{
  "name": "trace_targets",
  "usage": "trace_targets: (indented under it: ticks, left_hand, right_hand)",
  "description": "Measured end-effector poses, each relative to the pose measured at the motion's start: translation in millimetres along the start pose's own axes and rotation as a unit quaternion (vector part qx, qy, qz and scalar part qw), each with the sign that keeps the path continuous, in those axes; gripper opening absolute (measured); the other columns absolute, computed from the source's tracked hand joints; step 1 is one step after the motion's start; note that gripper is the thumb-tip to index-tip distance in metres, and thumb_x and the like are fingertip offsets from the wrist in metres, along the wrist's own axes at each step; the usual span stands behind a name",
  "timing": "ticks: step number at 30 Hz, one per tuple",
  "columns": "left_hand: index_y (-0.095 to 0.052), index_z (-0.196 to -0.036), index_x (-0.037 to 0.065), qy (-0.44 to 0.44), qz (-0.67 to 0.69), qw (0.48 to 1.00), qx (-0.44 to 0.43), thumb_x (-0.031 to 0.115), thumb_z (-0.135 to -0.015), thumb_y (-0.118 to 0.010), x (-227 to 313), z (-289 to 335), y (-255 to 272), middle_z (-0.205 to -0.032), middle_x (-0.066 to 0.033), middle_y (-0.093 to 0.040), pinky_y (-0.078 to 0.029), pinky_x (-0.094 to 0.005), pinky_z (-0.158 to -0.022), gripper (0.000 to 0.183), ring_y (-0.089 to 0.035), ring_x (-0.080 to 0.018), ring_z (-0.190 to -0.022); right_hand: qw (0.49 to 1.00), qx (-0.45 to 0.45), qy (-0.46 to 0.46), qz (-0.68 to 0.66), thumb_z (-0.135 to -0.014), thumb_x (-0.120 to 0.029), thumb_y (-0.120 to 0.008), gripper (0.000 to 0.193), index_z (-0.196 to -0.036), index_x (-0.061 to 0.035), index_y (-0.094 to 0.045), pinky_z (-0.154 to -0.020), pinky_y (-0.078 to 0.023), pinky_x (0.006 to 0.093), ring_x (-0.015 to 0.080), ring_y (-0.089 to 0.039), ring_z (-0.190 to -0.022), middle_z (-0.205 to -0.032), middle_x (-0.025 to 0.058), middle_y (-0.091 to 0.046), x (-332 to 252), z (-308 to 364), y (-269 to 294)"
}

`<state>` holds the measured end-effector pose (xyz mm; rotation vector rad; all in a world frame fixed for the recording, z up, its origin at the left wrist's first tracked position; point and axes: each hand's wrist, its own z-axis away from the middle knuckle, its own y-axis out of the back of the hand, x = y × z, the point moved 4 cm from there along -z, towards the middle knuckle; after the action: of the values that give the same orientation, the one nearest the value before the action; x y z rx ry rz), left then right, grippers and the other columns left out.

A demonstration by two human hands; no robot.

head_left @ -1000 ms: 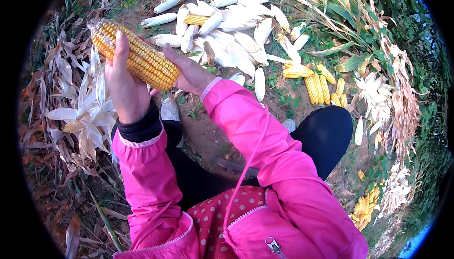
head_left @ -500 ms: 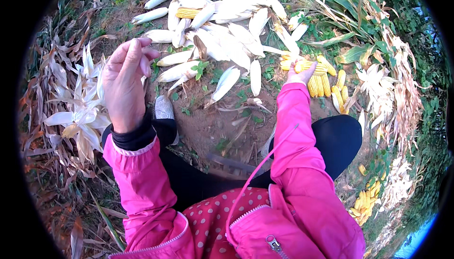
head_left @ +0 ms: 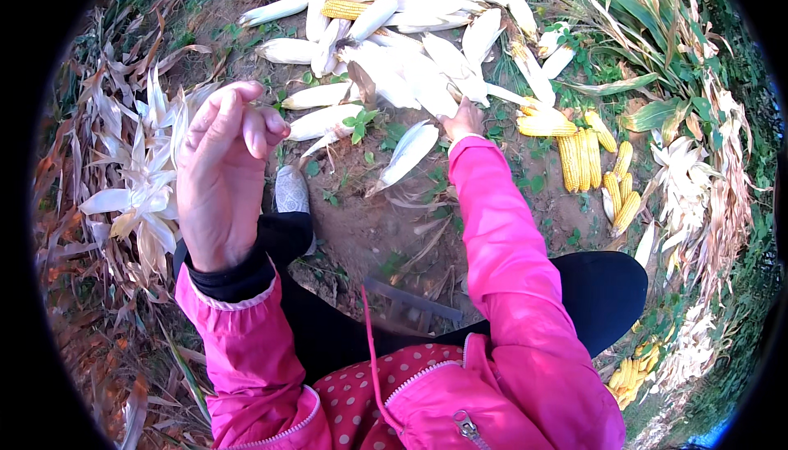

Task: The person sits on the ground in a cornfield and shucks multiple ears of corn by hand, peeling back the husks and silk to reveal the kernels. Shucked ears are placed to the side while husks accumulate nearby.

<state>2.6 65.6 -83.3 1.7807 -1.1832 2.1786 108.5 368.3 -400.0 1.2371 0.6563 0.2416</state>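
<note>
My left hand [head_left: 226,171] is raised at the left, its fingers loosely bent and apart from the thumb, and I see nothing in it. Farther forward, my right hand [head_left: 462,117] reaches down at the near edge of a pile of corn ears in pale husks [head_left: 382,72]. Its fingertips are close to the husks; the hand and sleeve hide what lies beneath, so a grip cannot be made out. Left of my right sleeve lies a single husked ear [head_left: 409,154]. Bare yellow corn cobs [head_left: 581,158] lie in a row to the right, with another cob [head_left: 546,123] across their top.
Dry husks and leaves [head_left: 139,179] heap up at the left. More husks [head_left: 685,175] and green stalks [head_left: 624,15] line the right side. A second heap of yellow cobs [head_left: 632,376] lies at the lower right. Between my legs is a dark, flat bar [head_left: 410,300].
My right hand has let go of a yellow cob on the row at the right and moved left to the pile. My left hand stays raised. The view has shifted slightly.
</note>
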Motion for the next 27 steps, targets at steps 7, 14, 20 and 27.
trace_targets:
  ticks: [7, 14, 20, 27]
  left_hand:
    - [-0.057, -0.108, -0.004, 0.009, 0.038, 0.999, 0.005, 0.016, -0.099, -0.045, -6, -2, -2, -0.066, -0.0039, -0.052, -0.044, -0.0306, -0.079, 0.025, -0.055, -0.0186, -0.079]
    - [-0.056, -0.109, -0.006, 0.020, 0.024, 0.999, -0.014, 0.016, -0.098, -0.043, -9, 2, -5, -0.063, -0.0042, -0.052, -0.044, -0.0296, -0.078, 0.027, -0.056, -0.0182, -0.078]
    - [-0.052, -0.111, -0.003, 0.043, -0.006, 0.999, -0.007, 0.018, -0.099, -0.044, -14, 0, -3, -0.064, -0.0014, -0.043, -0.043, -0.0339, -0.081, 0.026, -0.049, -0.0163, -0.079]
    - [-0.051, -0.113, -0.004, 0.034, 0.007, 0.999, -0.035, 0.018, -0.099, -0.042, -10, 4, -4, -0.065, -0.0021, -0.045, -0.043, -0.0331, -0.081, 0.027, -0.050, -0.0180, -0.081]
  right_hand:
    - [0.993, -0.070, 0.007, -0.093, -0.077, -0.019, -0.064, 0.012, -0.086, -0.0143, -0.071, -0.074, -0.051, 0.0356, 0.0247, -0.067, -0.081, -0.082, 0.0088, -0.069, 34, -31, -21]
    - [0.979, 0.041, 0.197, -0.043, -0.074, -0.019, -0.069, 0.026, -0.100, -0.0150, -0.070, -0.087, -0.048, 0.0340, 0.0242, -0.063, -0.092, -0.099, 0.0116, -0.067, 9, -22, -4]
    - [0.990, 0.011, 0.102, -0.099, -0.073, -0.015, -0.068, 0.026, -0.098, -0.0062, -0.069, -0.086, -0.048, 0.0337, 0.0308, -0.064, -0.092, -0.097, 0.0152, -0.068, -2, -40, -17]
    - [0.855, -0.304, 0.173, -0.382, -0.069, 0.007, -0.065, 0.044, -0.110, -0.0063, -0.057, -0.073, -0.049, 0.0260, 0.0100, -0.060, -0.080, -0.086, 0.0021, -0.064, -8, -21, 32]
